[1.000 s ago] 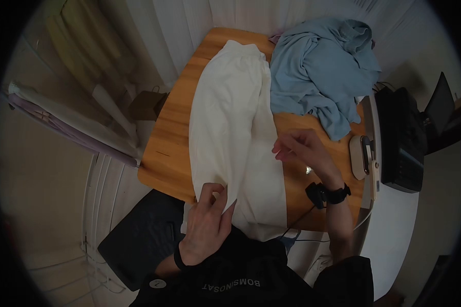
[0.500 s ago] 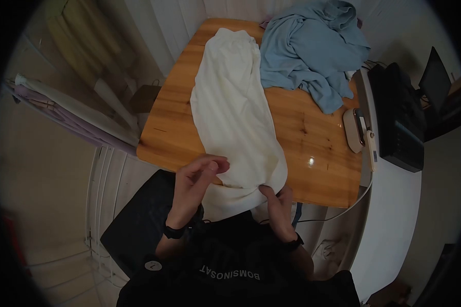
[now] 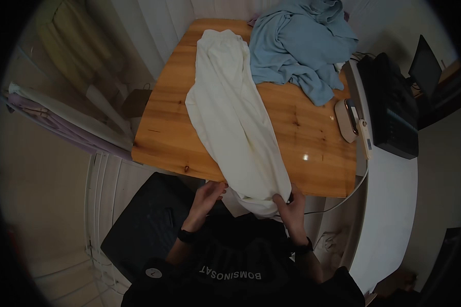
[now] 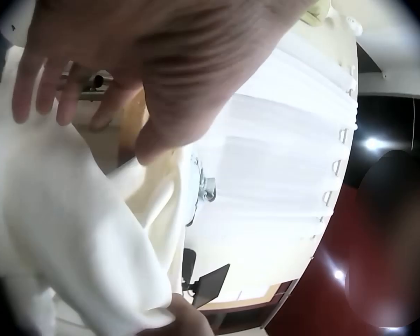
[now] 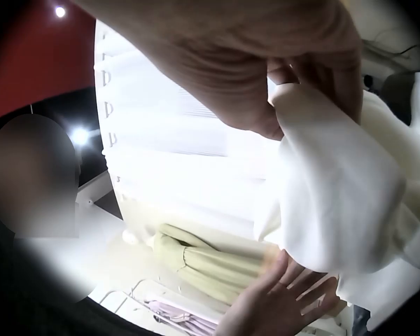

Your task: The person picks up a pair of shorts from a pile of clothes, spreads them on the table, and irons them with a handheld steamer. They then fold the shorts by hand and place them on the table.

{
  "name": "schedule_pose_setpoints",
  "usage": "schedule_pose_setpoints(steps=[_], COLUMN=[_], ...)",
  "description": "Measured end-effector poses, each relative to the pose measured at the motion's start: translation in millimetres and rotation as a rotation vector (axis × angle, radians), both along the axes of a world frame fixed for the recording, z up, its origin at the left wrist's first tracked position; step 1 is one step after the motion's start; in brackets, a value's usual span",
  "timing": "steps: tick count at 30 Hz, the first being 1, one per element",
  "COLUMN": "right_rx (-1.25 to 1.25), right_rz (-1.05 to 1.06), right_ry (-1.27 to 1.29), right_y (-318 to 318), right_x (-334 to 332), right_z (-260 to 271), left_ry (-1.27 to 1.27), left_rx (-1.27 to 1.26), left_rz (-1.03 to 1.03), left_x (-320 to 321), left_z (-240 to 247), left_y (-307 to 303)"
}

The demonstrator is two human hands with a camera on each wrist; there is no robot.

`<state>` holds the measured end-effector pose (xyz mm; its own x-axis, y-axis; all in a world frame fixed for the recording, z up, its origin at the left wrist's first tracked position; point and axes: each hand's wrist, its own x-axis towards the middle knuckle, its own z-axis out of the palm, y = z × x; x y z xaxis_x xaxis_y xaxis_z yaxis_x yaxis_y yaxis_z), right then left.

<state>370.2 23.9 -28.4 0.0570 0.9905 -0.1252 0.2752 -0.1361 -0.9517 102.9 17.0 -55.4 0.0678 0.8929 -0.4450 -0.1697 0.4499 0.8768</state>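
White trousers or a similar long white garment (image 3: 235,112) lies lengthwise over the wooden table (image 3: 164,148), its near end hanging past the front edge. My right hand (image 3: 292,207) pinches the garment's near right corner between thumb and fingers; the right wrist view shows white cloth (image 5: 336,182) bunched at that hand (image 5: 294,63). At the near left side is my left hand (image 3: 205,202), fingers extended beside the cloth. In the left wrist view the left hand (image 4: 147,70) has its fingers spread over the white fabric (image 4: 77,210), gripping nothing.
A crumpled blue garment (image 3: 302,46) lies at the table's back right. To the right are a cream device (image 3: 346,120) with a cable, a black case (image 3: 389,107) and a dark screen (image 3: 425,64). A rack with hung clothes (image 3: 71,123) stands left, near a black seat (image 3: 148,230).
The garment's near end has been drawn out straighter, from a folded bunch. My left hand moved down to its left edge; my right hand took hold of the right corner and shifted slightly right.
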Motion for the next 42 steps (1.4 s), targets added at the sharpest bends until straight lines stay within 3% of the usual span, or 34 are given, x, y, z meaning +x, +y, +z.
schedule_pose_setpoints(steps=[2,4,5,7,8,10,12,14,16,17,18,19,20,22,25,29,32,33,34,36,37,40,42], right_rx=[-0.056,-0.053,-0.058,-0.057,-0.06,0.081,0.02,-0.063,-0.103,-0.098,-0.061,-0.03,-0.049,-0.087,-0.071,-0.123,-0.279,-0.376,0.024,-0.133,-0.167,-0.034,-0.08], right_rz=[-0.031,-0.097,-0.109,-0.146,-0.156,-0.189,-0.237,-0.238,-0.174,-0.184,-0.123,-0.056,-0.073,-0.084,-0.119,-0.017,0.122,0.221,0.306,0.564,0.695,0.746,0.616], right_ry=[-0.007,0.072,0.073,0.006,0.007,0.311,0.754,0.83,0.74,0.734,0.334,-0.067,-0.111,-0.053,0.016,-0.091,-0.017,0.049,0.103,0.22,0.257,0.303,0.217], right_y=[-11,-16,-14,-2,6,24,45,55,58,54,46,36,24,-1,-29,-49,-49,-49,-55,-54,-54,-46,-48], right_x=[8,11,12,11,10,8,2,12,19,23,28,33,36,37,42,49,40,32,22,4,-5,-20,-8], right_z=[-7,-3,2,22,33,58,89,90,88,83,71,57,41,33,20,3,39,50,45,69,68,36,9], left_ry=[0.064,0.649,0.643,0.498,0.495,0.099,0.055,-0.213,-0.252,-0.32,-0.381,-0.37,-0.378,-0.103,-0.199,-0.219,-0.245,-0.337,-0.423,-0.486,-0.4,-0.343,-0.355], left_rx=[0.004,0.794,0.794,0.664,0.664,0.272,0.361,0.374,0.37,0.083,-0.201,-0.263,-0.269,-0.177,-0.083,0.028,0.006,0.029,0.048,0.084,0.059,0.043,0.016], left_rz=[-0.043,-0.201,-0.213,-0.432,-0.444,-0.72,-0.771,-0.771,-0.745,-0.673,-0.59,-0.456,-0.456,-0.276,-0.311,-0.393,-0.367,-0.235,-0.104,0.043,0.098,0.174,0.135], left_x=[3,15,22,36,44,62,80,97,101,95,89,84,78,70,64,73,63,51,38,2,-11,-27,-19], left_z=[-13,-23,-24,-22,-17,7,42,53,31,18,10,6,-2,-20,-2,13,15,33,46,54,57,32,33], left_y=[-1,1,1,-1,0,2,-3,-8,-8,-5,0,0,-1,-1,2,7,2,-1,-3,-4,-4,-15,-20])
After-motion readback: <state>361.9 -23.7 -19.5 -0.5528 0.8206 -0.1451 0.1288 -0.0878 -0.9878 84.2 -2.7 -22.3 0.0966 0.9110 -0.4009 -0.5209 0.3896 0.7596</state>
